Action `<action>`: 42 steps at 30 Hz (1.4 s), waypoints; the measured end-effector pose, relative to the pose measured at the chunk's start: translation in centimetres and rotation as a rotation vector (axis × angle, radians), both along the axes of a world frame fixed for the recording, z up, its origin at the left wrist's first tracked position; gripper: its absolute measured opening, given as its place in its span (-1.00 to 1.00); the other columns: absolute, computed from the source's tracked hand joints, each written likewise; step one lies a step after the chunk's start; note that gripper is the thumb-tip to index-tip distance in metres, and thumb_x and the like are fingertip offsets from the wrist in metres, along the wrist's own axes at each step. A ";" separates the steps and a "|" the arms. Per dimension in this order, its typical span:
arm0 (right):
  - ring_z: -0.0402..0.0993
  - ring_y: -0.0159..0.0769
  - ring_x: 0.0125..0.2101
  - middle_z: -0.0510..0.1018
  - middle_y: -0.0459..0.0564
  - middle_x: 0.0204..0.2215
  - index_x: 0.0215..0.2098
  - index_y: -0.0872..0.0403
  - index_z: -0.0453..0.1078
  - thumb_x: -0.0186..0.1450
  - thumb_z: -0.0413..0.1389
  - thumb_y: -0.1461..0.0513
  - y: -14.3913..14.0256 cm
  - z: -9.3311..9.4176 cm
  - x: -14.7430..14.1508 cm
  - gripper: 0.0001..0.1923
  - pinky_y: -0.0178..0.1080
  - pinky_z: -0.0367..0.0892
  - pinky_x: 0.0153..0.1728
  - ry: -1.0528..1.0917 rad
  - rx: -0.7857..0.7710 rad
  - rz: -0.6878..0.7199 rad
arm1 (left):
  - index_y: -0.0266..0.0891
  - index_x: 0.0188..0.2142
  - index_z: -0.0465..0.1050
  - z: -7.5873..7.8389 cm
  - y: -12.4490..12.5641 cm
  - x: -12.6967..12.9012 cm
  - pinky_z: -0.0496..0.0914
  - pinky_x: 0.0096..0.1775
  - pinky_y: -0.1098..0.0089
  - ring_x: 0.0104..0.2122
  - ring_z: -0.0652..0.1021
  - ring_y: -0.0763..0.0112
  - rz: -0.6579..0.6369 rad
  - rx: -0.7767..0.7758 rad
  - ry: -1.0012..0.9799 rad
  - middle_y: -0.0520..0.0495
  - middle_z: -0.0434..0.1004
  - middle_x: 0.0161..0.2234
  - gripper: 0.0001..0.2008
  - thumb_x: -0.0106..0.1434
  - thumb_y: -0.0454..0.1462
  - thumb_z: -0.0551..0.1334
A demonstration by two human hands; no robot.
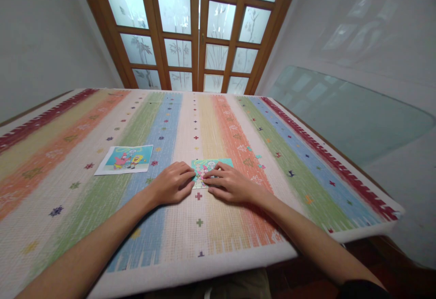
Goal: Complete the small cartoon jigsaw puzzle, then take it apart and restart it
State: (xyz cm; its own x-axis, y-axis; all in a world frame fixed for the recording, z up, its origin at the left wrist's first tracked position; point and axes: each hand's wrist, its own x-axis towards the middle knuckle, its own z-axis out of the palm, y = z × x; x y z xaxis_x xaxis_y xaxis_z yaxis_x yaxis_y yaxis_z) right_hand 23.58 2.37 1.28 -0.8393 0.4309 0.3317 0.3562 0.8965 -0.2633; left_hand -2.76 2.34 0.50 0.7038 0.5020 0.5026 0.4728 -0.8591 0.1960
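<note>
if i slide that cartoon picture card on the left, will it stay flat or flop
The thin flat cartoon picture card lies flush on the striped woven cloth, so it is probably light and may bend if lifted by a corner. The textured weave likely grips it, so pushing may snag rather than glide.

The left hand and right hand covered the near part of the small puzzle, so its lower picture could not be made out. The printed card to the left was too small to read. Both forearms ran off the near edge.
</note>
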 end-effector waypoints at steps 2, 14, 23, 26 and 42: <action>0.46 -0.14 -0.02 0.66 0.05 -0.01 0.03 0.05 0.54 0.48 0.05 0.22 0.0 0.1 0.0 -0.74 0.01 0.30 0.08 0.007 -0.004 -0.004 | -0.27 -0.13 0.55 0.0 0.0 0.0 0.47 -0.17 0.17 -0.25 0.54 0.20 0.001 -0.001 0.001 -0.19 0.59 -0.26 -0.80 0.38 -0.33 0.15; 0.47 -0.14 -0.09 0.67 0.07 -0.04 0.01 0.05 0.55 0.48 0.05 0.23 0.0 -0.2 -0.2 -0.74 0.02 0.34 0.03 0.043 -0.004 0.005 | -0.27 -0.13 0.56 0.0 0.0 0.0 0.47 -0.17 0.15 -0.24 0.55 0.19 -0.005 0.007 -0.007 -0.20 0.60 -0.25 -0.80 0.39 -0.32 0.15; 0.48 -0.13 -0.13 0.63 0.12 -0.15 -0.16 0.05 0.60 0.42 0.12 0.21 2.8 0.6 2.8 -0.80 -0.02 0.38 -0.05 0.183 -0.036 -0.180 | -0.28 -0.13 0.54 -0.2 0.2 -0.1 0.48 -0.18 0.15 -0.25 0.55 0.19 -0.010 0.022 -0.003 -0.20 0.60 -0.25 -0.81 0.41 -0.31 0.14; 0.49 -0.17 -0.22 0.61 0.08 -0.26 -0.30 0.06 0.59 0.34 0.13 0.27 4.7 1.6 5.7 -0.83 -0.09 0.38 -0.14 0.174 -0.079 -0.317 | -0.27 -0.14 0.53 -0.3 0.2 -0.2 0.48 -0.18 0.16 -0.25 0.55 0.19 -0.005 0.034 0.002 -0.18 0.60 -0.25 -0.81 0.41 -0.30 0.14; 0.45 -0.27 -0.43 0.59 -0.02 -0.45 -0.33 0.08 0.52 0.05 0.34 0.11 6.8 3.9 16.0 -0.73 -0.25 0.29 -0.38 -0.255 -0.663 -0.637 | -0.27 -0.17 0.56 -0.3 0.3 -0.1 0.49 -0.16 0.18 -0.25 0.57 0.23 -0.018 0.057 -0.025 -0.17 0.63 -0.26 -0.83 0.39 -0.30 0.17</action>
